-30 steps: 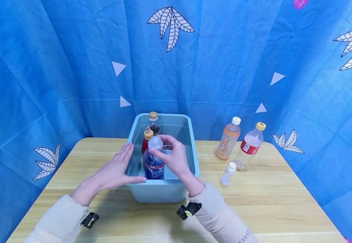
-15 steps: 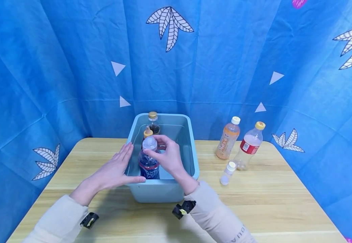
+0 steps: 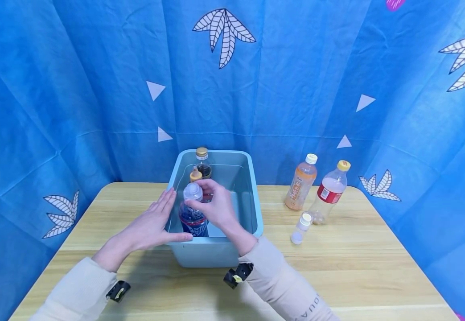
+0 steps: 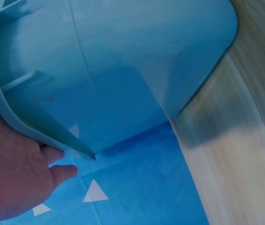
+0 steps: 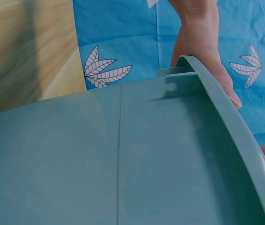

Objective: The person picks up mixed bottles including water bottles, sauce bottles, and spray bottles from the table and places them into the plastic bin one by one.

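Observation:
A light blue plastic bin (image 3: 256,196) stands on the wooden table. My left hand (image 3: 154,225) rests on its near left corner with fingers straight along the left rim and thumb along the front rim. Inside the bin, my right hand (image 3: 216,206) pinches the clear cap of a bottle with a dark blue label (image 3: 194,223), upright near the front left. Just behind it are an orange-topped bottle (image 3: 195,174) and a gold-capped bottle with dark liquid (image 3: 204,169). The left wrist view shows the bin's outer wall (image 4: 123,56) beside my left hand.
To the bin's right stand an orange-tinted bottle (image 3: 298,189) with a white cap, a red-labelled bottle (image 3: 328,196) with a yellow cap, and a small clear bottle (image 3: 301,228). A blue patterned curtain (image 3: 296,89) hangs behind the table (image 3: 336,267).
My right hand has moved left inside the bin with the blue-labelled bottle, which now sits nearer the left wall, in front of the orange-topped bottle. My left hand has stayed put.

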Tool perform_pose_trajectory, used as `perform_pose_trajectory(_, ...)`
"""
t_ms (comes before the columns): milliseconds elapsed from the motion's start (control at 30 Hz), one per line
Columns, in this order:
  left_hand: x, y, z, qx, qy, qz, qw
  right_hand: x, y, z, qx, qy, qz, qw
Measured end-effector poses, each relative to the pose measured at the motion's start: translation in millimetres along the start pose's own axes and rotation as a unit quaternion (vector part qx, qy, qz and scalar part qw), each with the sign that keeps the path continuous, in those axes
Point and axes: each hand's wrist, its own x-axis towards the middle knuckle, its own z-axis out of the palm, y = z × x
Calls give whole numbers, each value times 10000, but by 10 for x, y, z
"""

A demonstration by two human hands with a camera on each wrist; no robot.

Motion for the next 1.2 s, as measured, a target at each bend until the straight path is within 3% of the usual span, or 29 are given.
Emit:
perform_pose_trajectory(600, 0, -15, 24, 44, 25, 22, 10000, -2, 54, 34, 20, 47, 121, 9999)
perform_pose_trajectory(1200, 2, -15, 9, -2, 28, 63, 10000, -19, 26, 53, -58, -49, -23, 10000)
